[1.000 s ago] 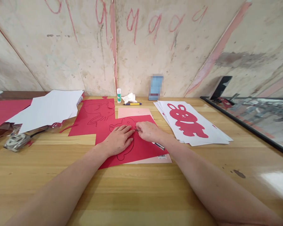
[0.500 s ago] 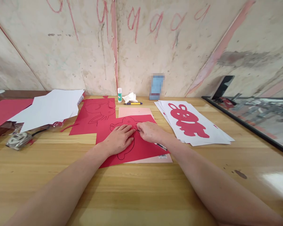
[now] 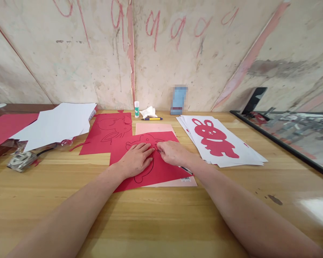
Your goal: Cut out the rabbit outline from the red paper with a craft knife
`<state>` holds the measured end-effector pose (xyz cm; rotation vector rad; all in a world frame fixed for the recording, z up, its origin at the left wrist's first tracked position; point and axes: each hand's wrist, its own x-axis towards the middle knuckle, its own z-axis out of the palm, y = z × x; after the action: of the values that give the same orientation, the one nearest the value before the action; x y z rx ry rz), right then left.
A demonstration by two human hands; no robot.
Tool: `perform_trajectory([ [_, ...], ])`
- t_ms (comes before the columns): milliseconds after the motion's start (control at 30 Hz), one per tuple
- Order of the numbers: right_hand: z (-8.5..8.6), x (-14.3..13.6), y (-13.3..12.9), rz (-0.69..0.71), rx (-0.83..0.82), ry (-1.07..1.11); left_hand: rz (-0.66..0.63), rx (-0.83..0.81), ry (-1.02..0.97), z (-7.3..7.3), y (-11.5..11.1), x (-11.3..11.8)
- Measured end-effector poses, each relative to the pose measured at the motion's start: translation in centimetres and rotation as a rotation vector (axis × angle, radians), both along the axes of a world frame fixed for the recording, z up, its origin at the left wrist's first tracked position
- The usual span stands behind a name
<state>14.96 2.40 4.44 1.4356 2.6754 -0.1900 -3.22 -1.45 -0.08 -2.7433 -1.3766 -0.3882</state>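
My left hand (image 3: 136, 159) lies flat with fingers spread on a red paper sheet (image 3: 167, 168), over part of a black-outlined animal drawing. Just right of its fingertips, my right hand (image 3: 172, 152) is closed around a slim craft knife (image 3: 187, 170). The knife's back end sticks out below my wrist, and its tip is at the paper close to the left fingertips. Under the red sheet is a pale pink pad (image 3: 153, 128), showing at the top and bottom edges.
Another red sheet with drawings (image 3: 104, 134) lies left, near white papers (image 3: 56, 122). A glue stick (image 3: 136, 109), crumpled tissue (image 3: 149, 111) and yellow pen (image 3: 152, 118) stand behind. To the right are white sheets with a red rabbit cutout (image 3: 215, 138) and a black-framed glass panel (image 3: 285, 141).
My right hand has shifted slightly to the right, with the knife's back end moving right and down. My left hand stays in place on the sheet.
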Motion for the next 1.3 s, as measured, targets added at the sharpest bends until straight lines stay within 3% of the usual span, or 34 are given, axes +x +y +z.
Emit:
perform_trajectory([
  [1300,0.68,0.22,-0.95,0.018,-0.009,-0.063,-0.025,-0.001,0.067,0.30,0.11,-0.07],
])
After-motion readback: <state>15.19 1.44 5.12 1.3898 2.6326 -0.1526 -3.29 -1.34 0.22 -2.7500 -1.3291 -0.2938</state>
